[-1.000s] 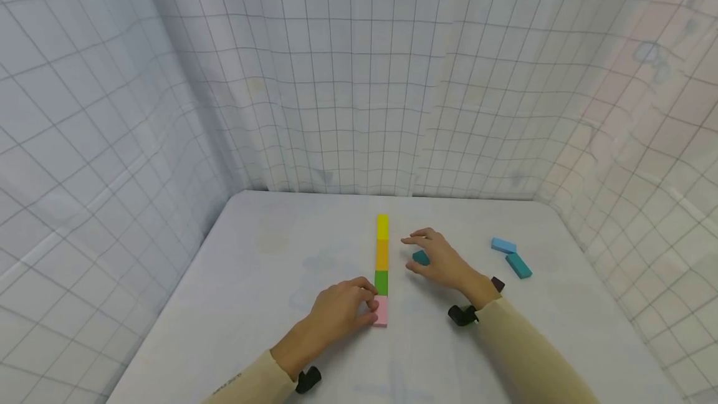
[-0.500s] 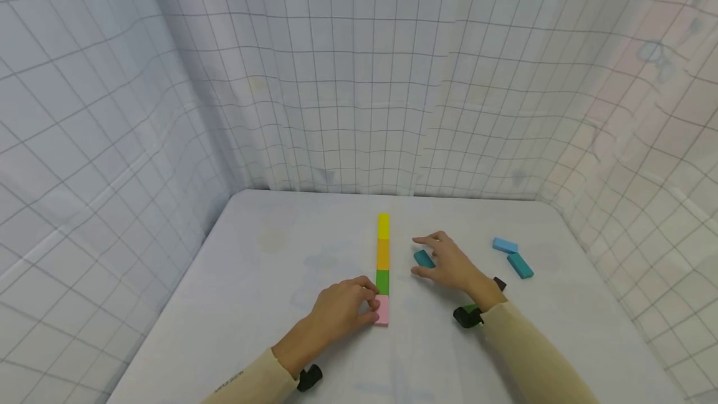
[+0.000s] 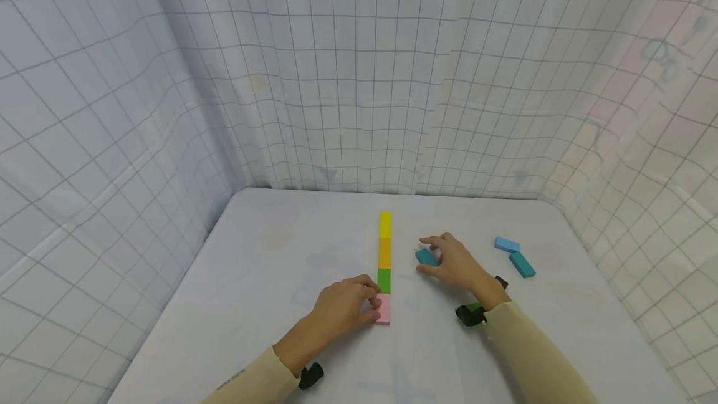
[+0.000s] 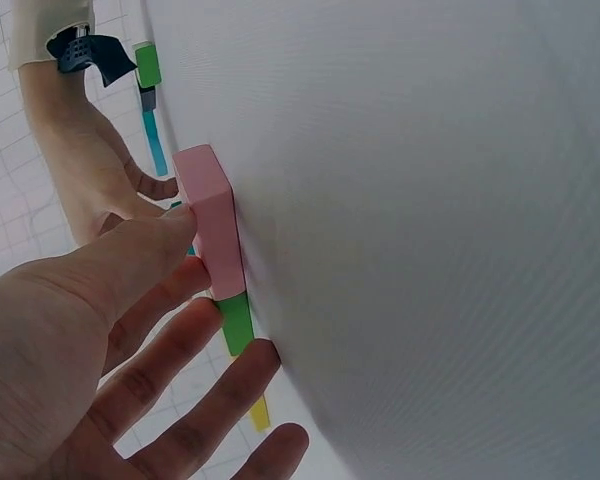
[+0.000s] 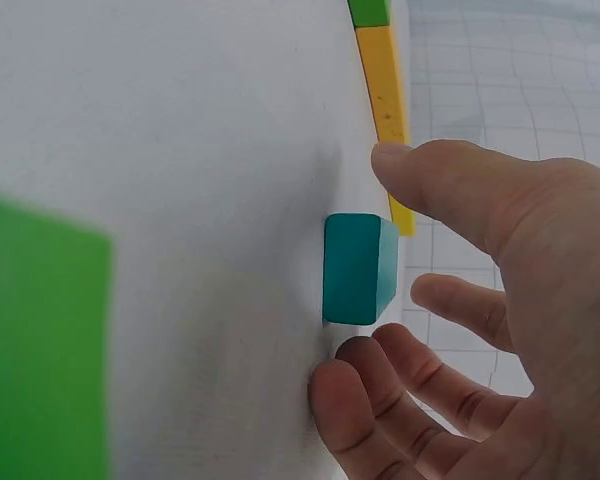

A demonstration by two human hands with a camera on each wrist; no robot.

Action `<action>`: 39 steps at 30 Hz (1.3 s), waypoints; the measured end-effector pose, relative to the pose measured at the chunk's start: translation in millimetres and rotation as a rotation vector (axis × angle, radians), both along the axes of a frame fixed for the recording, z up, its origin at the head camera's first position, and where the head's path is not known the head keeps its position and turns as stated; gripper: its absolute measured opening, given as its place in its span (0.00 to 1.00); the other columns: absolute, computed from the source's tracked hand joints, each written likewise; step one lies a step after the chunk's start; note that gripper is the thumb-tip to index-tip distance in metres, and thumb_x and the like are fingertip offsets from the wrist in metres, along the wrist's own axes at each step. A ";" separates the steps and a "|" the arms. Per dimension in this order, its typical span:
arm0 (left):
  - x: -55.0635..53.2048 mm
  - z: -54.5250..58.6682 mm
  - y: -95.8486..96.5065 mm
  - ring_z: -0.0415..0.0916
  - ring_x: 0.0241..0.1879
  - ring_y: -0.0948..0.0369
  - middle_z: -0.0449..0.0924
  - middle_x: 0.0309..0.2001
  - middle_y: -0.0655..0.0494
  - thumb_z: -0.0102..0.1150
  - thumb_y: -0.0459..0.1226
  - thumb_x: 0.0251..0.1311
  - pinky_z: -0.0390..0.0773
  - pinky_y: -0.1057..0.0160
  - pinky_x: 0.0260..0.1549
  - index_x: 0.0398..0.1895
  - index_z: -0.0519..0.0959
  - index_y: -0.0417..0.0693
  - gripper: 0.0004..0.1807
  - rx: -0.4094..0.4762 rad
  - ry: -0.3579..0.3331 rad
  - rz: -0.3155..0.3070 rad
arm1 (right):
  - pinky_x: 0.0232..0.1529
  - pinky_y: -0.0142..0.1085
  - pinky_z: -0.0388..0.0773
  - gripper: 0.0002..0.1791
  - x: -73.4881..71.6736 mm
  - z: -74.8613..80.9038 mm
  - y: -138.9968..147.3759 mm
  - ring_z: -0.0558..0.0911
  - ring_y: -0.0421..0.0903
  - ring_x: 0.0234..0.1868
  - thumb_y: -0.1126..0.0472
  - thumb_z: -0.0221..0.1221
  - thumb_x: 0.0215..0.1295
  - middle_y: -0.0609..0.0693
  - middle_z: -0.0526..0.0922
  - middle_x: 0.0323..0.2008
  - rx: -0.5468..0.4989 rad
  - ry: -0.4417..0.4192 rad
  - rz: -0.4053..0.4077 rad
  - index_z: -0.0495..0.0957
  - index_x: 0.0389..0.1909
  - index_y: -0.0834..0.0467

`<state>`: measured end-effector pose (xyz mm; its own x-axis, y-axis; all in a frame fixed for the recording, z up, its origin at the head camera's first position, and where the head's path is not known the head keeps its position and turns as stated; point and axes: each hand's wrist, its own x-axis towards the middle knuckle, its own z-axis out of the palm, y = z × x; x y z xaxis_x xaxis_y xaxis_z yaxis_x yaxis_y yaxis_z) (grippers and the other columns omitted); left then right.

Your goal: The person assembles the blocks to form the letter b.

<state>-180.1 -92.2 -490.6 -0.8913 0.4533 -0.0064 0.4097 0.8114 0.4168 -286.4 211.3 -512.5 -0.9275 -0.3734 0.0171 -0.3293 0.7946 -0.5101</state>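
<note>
Pink (image 3: 384, 309), green (image 3: 384, 280), orange (image 3: 384, 253) and yellow (image 3: 385, 224) blocks lie end to end in a straight row running away from me. My left hand (image 3: 342, 306) rests its thumb and fingertips along the left side of the pink block and near the green one. In the left wrist view, the fingers are spread beside the row. A teal block (image 3: 426, 257) lies tilted to the right of the row. Around it my right hand (image 3: 457, 264) is spread, thumb on one side and fingers on the other, with gaps showing in the right wrist view.
Farther right lie a light blue block (image 3: 507, 245) and a second teal block (image 3: 522, 265), close together. Below my right wrist is another green block (image 5: 40, 340), blurred in the right wrist view. Grid-patterned white curtains (image 3: 359, 80) enclose the white table (image 3: 269, 248).
My right hand has drawn back slightly to the right, uncovering more of the teal block near it. The left hand stays at the pink block. The head view has shifted slightly.
</note>
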 end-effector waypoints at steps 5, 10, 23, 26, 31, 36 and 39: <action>-0.4 -2.5 -0.6 0.92 0.55 0.60 0.93 0.61 0.64 0.86 0.46 0.69 0.94 0.56 0.51 0.42 0.97 0.60 0.05 0.000 0.022 -0.003 | 0.50 0.38 0.86 0.36 -0.6 -0.7 1.1 0.82 0.45 0.44 0.48 0.80 0.75 0.60 0.85 0.60 0.005 0.003 0.007 0.83 0.78 0.55; 0.5 -2.4 -1.1 0.92 0.54 0.59 0.93 0.60 0.64 0.86 0.45 0.69 0.93 0.58 0.48 0.39 0.96 0.61 0.05 0.007 0.029 -0.002 | 0.52 0.40 0.87 0.32 -2.4 -1.3 1.9 0.83 0.44 0.44 0.52 0.79 0.75 0.59 0.87 0.57 0.001 0.008 0.027 0.85 0.75 0.57; 1.8 0.1 -0.1 0.93 0.55 0.58 0.93 0.61 0.63 0.85 0.44 0.69 0.94 0.56 0.49 0.39 0.96 0.60 0.04 0.003 0.029 0.003 | 0.51 0.41 0.88 0.29 -2.2 1.5 -0.1 0.83 0.46 0.46 0.56 0.79 0.75 0.58 0.88 0.55 -0.003 -0.021 0.031 0.86 0.73 0.57; 2.5 0.2 -0.7 0.93 0.56 0.57 0.93 0.61 0.62 0.85 0.43 0.69 0.94 0.55 0.50 0.39 0.96 0.58 0.04 0.007 0.038 -0.003 | 0.50 0.41 0.87 0.29 -3.1 1.8 0.2 0.83 0.46 0.45 0.56 0.79 0.75 0.58 0.88 0.55 0.001 -0.021 0.039 0.87 0.73 0.57; 2.5 0.0 -0.8 0.93 0.55 0.57 0.93 0.61 0.62 0.85 0.43 0.69 0.94 0.55 0.49 0.39 0.95 0.59 0.04 0.006 0.043 -0.006 | 0.49 0.41 0.87 0.28 -3.8 2.2 0.6 0.84 0.47 0.45 0.57 0.79 0.75 0.58 0.89 0.54 0.004 -0.011 0.055 0.87 0.72 0.58; 0.3 -1.4 -0.4 0.93 0.55 0.58 0.93 0.60 0.62 0.86 0.44 0.69 0.95 0.55 0.51 0.39 0.95 0.60 0.04 -0.002 0.038 -0.003 | 0.50 0.42 0.88 0.28 -4.3 2.8 0.1 0.84 0.46 0.45 0.57 0.78 0.75 0.57 0.89 0.55 0.013 -0.029 0.044 0.87 0.73 0.57; 0.1 -1.8 -0.4 0.93 0.55 0.58 0.93 0.60 0.62 0.86 0.44 0.69 0.95 0.55 0.51 0.40 0.95 0.60 0.05 -0.001 0.037 -0.002 | 0.51 0.43 0.88 0.28 -4.5 4.7 -1.0 0.83 0.46 0.46 0.58 0.78 0.75 0.57 0.89 0.56 0.016 -0.039 0.035 0.87 0.73 0.56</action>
<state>-180.0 -92.6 -492.4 -0.8898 0.4555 0.0262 0.4268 0.8107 0.4008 -290.9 210.3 -507.8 -0.9138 -0.4053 -0.0252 -0.3369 0.7913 -0.5102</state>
